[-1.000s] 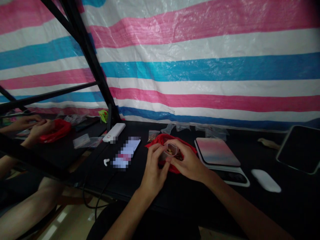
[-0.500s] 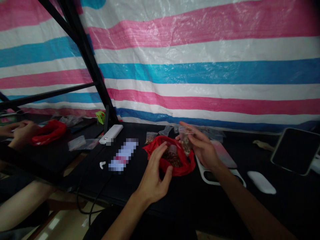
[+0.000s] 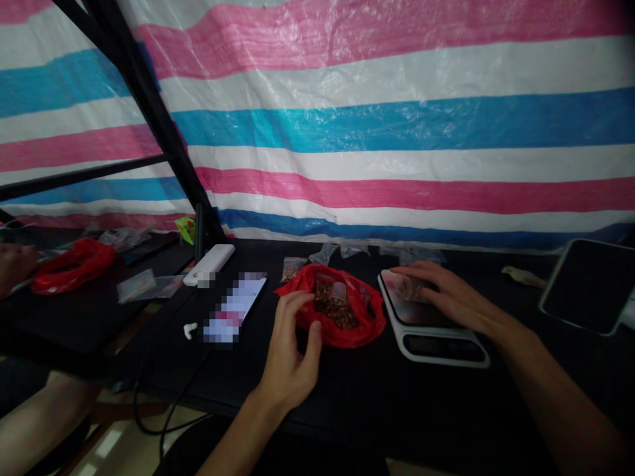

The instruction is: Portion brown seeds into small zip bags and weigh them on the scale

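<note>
My left hand (image 3: 292,357) is at the near left edge of a red plastic bag (image 3: 354,340), thumb and fingers curved apart with nothing between them. Inside the bag lie small brown pieces (image 3: 342,318) and a small clear cup (image 3: 338,293). On the right, my right hand (image 3: 446,291) reaches over a white kitchen scale (image 3: 404,344), its fingers on a small clear zip bag (image 3: 411,286) low over the shiny weighing plate. The thumb is hidden, and the bag's contents are hard to make out.
A phone (image 3: 235,307), a white power bank (image 3: 211,264) and an earbud (image 3: 189,330) lie left. Another filled zip bag (image 3: 292,268) and clear bags (image 3: 354,250) lie behind. A tablet (image 3: 588,287) stands right. Another person's hand (image 3: 14,264) is far left, near another red bag (image 3: 74,264).
My right hand has carried the small zip bag from above the red bag rightward and down to the scale. My left hand has shifted slightly left. The view has moved a little.
</note>
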Motion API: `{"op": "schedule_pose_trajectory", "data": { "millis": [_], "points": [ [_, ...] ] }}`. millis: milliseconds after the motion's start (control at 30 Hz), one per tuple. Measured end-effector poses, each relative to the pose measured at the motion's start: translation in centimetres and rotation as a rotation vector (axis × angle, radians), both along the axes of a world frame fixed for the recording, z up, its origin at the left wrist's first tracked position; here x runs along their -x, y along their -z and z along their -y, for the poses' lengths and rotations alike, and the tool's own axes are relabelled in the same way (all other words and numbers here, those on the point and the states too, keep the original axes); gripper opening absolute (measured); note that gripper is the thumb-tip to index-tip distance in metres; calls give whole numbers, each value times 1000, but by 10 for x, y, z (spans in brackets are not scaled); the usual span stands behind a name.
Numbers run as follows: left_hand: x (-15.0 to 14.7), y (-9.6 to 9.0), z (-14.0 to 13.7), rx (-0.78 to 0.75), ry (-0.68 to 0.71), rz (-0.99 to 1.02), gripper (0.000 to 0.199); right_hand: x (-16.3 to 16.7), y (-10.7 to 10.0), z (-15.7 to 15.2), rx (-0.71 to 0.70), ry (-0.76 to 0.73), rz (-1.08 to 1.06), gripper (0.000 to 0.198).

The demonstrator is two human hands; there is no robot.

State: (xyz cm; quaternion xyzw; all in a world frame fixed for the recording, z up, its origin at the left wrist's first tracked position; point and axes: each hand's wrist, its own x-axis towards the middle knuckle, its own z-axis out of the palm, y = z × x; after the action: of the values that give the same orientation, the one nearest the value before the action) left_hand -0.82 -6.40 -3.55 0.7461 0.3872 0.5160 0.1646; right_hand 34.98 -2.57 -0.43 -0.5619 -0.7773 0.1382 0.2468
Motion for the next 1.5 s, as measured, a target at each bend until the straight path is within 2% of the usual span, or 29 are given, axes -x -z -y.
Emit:
{"op": "schedule_pose_trajectory", "data": {
  "millis": [133, 267, 367, 467, 533, 633, 733, 800, 900, 1000, 1133, 1267, 1400, 1500],
  "points": [
    [-2, -2, 0, -39, -21, 1, 35, -8, -2, 0, -156, -9, -43, 53],
    [-2, -7, -1, -59, -47, -22, 26, -14, -12, 2, -204, 40, -56, 54],
    [-2, -9, 0, -75, 59, -51, 18, -14, -14, 3, -145, 37, -42, 60],
    [-4, -8, 2, -96, 153, -162, 18, -15, -10, 2, -37, 26, -25, 72],
    [-6, -6, 3, -123, 144, -254, 19, -17, -6, 2, 18, 37, -20, 78],
    [-8, -4, 3, -120, 46, -351, 22, -19, -2, 3, 45, 51, -11, 81],
    [-6, -5, 1, -66, -53, -442, 40, -20, -1, 5, 50, 80, 11, 80],
    [-4, -7, -1, -9, -24, -532, 51, -20, -2, 6, 48, 94, 24, 79],
    [-4, -7, -3, 82, 51, -624, 50, -19, -2, 5, 21, 80, 30, 79],
    [-6, -6, -2, 114, 140, -622, 42, -18, -4, 6, -1, 71, 35, 78],
    [-11, -9, 2, 109, 276, -579, 38, -16, -6, 7, -5, 72, 49, 75],
    [-13, -12, 8, 29, 319, -565, 41, -15, -1, 4, -37, 96, 98, 63],
    [-12, -10, 10, -71, 262, -550, 37, -1, 1, 0, -79, 22, 4, 38],
    [-10, -8, 9, -83, 178, -528, 36, 27, -7, 6, -96, -68, -161, 36]
  ]
}}
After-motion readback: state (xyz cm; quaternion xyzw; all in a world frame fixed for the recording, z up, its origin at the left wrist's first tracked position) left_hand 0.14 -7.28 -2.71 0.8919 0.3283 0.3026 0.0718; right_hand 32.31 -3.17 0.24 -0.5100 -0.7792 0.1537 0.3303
